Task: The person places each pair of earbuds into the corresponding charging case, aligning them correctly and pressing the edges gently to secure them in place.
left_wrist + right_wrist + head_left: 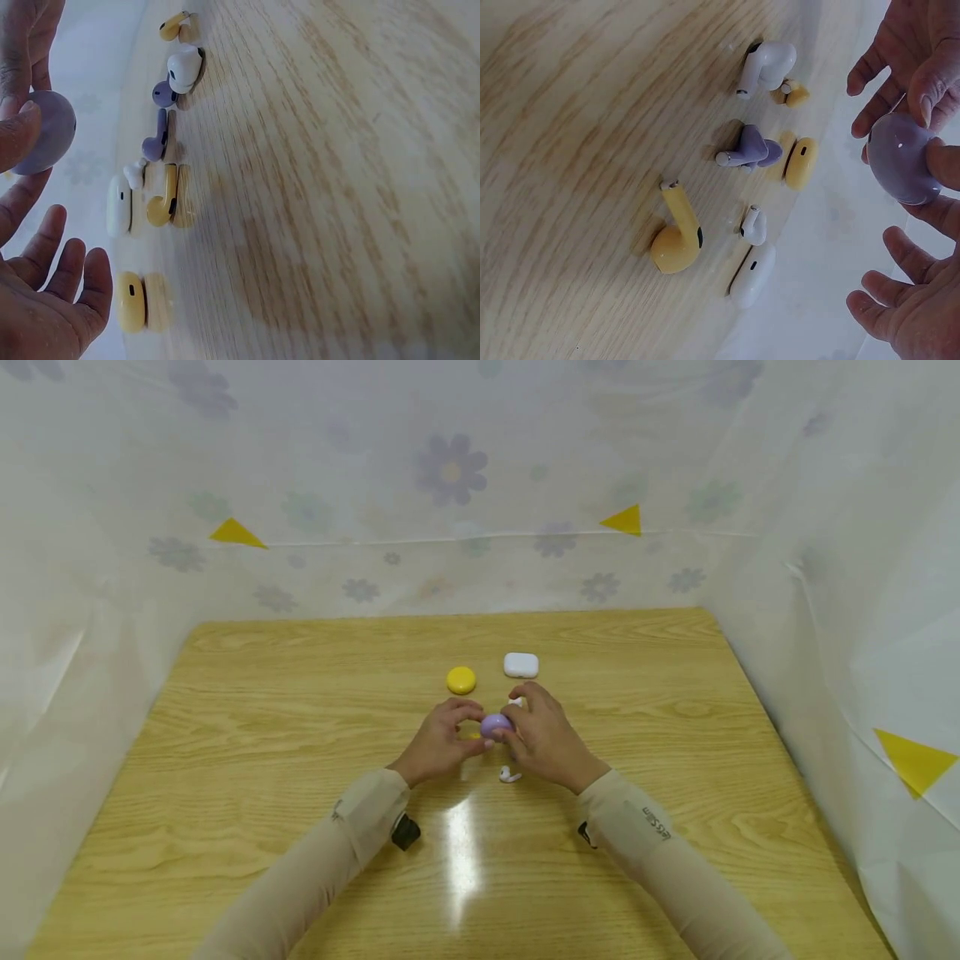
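Observation:
A purple earbud case is held up over the table between both hands. My right hand pinches it between thumb and index finger, its other fingers spread. From the other side, my left hand also holds it with thumb and index finger; the remaining fingers stand apart. In the right wrist view the case looks rounded and glossy. Beneath the hands lie loose earbuds: a white earbud, a yellow earbud, a purple earbud and several more. The hands hide some of them in the head view.
Farther back on the wooden table sit a yellow earbud case and a white earbud case. A white earbud lies nearer the person. Pale flowered sheeting encloses the table at the back and sides.

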### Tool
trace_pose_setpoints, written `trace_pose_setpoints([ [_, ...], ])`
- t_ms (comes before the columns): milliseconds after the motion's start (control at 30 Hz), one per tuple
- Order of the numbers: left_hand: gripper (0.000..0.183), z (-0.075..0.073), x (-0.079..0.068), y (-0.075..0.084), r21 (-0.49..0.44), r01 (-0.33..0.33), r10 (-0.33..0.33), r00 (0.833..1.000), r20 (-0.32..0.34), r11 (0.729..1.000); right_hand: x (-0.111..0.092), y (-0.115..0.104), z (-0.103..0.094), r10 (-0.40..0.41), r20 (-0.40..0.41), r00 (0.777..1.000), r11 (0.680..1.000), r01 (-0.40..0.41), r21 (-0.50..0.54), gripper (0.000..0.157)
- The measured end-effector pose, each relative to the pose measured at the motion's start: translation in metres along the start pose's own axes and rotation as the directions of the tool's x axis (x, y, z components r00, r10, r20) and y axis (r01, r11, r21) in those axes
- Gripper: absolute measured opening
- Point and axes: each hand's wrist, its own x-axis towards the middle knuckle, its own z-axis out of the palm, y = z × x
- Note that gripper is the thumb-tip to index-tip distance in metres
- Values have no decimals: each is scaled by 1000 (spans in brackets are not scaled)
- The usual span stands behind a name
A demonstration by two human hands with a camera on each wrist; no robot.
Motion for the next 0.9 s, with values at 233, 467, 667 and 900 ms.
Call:
trace_pose_setpoints([
  [233,29,1,0,0,25,-23,23,1000,-20,999,1,-1,-1,-23,-10,1000,1000,23,-6,19],
  [467,24,0,0,-1,35,-35,36,999,-40,999,0,-1,-5,36,48,998,998,-38,50,19],
  [667,23,0,0,-1,55,-38,40,998,-44,998,-1,1,-5,47,78,996,996,-53,75,17],
  [900,23,1,1,0,85,-67,73,995,-64,994,1,2,-4,-10,35,999,998,8,66,12],
])
